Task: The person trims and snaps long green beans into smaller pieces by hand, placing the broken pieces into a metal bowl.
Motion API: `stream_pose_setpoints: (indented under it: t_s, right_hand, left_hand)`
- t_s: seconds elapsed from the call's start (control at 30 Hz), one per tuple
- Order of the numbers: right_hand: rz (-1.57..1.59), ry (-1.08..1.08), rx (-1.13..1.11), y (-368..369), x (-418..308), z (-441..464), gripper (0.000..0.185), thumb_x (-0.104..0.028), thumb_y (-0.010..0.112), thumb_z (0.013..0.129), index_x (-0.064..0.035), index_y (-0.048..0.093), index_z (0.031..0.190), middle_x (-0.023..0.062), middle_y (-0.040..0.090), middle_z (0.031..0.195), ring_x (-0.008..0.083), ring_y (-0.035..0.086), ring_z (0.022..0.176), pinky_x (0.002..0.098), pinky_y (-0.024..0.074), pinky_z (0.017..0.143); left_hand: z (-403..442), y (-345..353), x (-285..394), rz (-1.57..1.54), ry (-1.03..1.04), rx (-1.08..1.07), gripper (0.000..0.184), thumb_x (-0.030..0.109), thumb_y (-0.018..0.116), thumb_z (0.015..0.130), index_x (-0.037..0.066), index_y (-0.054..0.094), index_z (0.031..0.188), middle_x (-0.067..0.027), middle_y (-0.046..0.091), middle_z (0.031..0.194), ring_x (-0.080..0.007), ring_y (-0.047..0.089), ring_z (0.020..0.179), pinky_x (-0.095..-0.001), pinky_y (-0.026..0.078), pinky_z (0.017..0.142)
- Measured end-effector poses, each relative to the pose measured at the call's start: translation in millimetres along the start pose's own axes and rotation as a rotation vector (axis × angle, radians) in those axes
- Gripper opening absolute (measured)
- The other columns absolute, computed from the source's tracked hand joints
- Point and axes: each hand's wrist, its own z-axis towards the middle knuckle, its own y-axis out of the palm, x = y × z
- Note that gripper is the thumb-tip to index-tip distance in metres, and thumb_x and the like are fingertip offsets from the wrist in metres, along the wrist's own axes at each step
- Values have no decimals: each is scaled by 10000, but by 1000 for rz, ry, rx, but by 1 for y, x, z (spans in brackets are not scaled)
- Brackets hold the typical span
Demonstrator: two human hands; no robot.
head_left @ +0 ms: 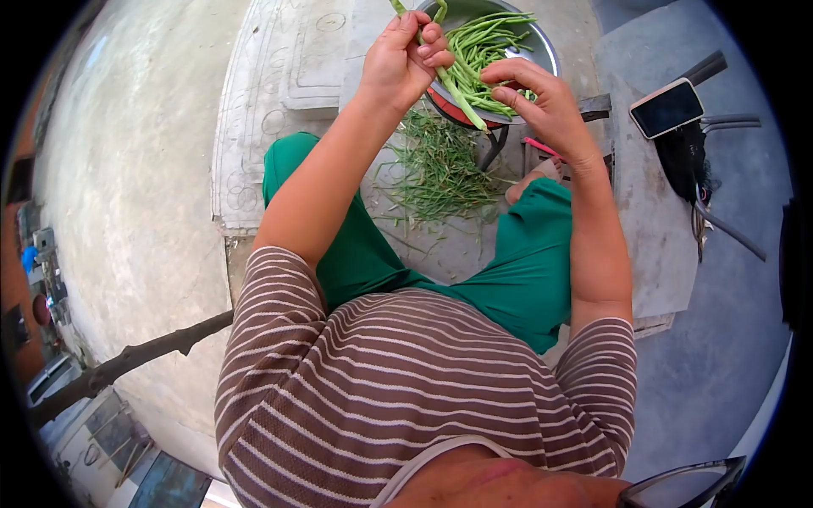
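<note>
Long green beans (456, 91) are gripped in my left hand (406, 55), whose fingers are curled round them over the left rim of a metal bowl. Their lower ends hang down past the rim. Over the bowl's right side is my right hand (535, 95), its thumb and fingers apart, with nothing visible between them. Many green beans (487, 51) lie in the metal bowl (549, 52). Below the bowl, a loose heap of green trimmings (440, 165) is spread on the ground between my knees.
A phone (667, 108) lies at the right beside a black cloth item (680, 157) and dark metal bars. Something red (542, 147) is near my foot. A rough branch (135, 360) extends at the lower left. A pale carved slab (275, 102) is at the left.
</note>
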Motion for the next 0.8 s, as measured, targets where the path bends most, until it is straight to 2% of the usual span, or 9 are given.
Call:
stream_pose_setpoints:
  t_s: [0.3,0.43,0.47,0.53,0.63,0.67,0.7,0.77,0.8]
  right_hand:
    - [133,-236,-24,10,-25,7,294,-25,720,743,-54,661,1030,46,634,914,151,602,822,266,479,716]
    - [114,-269,146,20,-13,10,197,-24,699,791,-23,653,983,54,640,839,131,598,741,251,487,662]
    - [111,-270,148,20,-11,10,197,-24,699,791,-23,653,983,54,640,839,131,598,741,251,487,662]
    - [597,86,260,18,-10,9,110,-67,646,866,1,635,952,65,645,811,129,611,718,243,495,647]
    - [821,114,308,10,-9,10,127,-113,599,913,11,620,933,67,646,811,129,623,709,239,499,622]
    - [849,138,332,9,-10,10,132,-123,592,918,7,618,929,66,643,797,125,622,695,235,490,599]
    - [845,136,337,7,-10,10,132,-123,592,918,7,618,929,66,643,797,125,622,695,235,490,599]
    - [936,163,300,4,-10,10,129,-123,600,913,3,619,932,63,640,786,126,625,690,236,495,600]
    - [935,162,305,4,-11,9,129,-123,600,913,3,619,932,63,640,786,126,625,690,236,495,600]
  left_hand:
    - [-10,9,25,80,169,46,188,189,392,1008,43,493,946,-86,501,808,-146,404,652,-300,371,611]
    - [-16,18,30,185,183,77,160,155,420,994,17,498,966,-106,536,824,-161,464,668,-319,426,629]
    - [-18,22,32,330,192,155,138,129,432,980,4,487,994,-122,555,835,-176,505,682,-330,465,641]
    - [-18,22,36,635,252,271,249,68,464,920,-43,430,1140,-157,604,864,-212,605,738,-344,548,629]
    - [-21,24,46,920,313,352,446,61,489,870,-74,325,1261,-165,615,848,-217,621,718,-337,558,601]
    - [-24,26,53,1070,255,356,443,109,528,837,-44,437,1243,-128,625,792,-184,628,676,-331,545,587]
    - [-26,28,60,1069,255,350,443,109,528,837,-44,437,1243,-128,625,792,-184,628,676,-331,545,587]
    - [-25,30,68,1809,-84,316,287,185,556,830,40,625,1067,-99,639,766,-205,631,618,-339,521,597]
    - [-27,27,59,2217,74,329,219,279,580,849,107,709,886,-76,650,770,-236,635,671,-362,493,602]
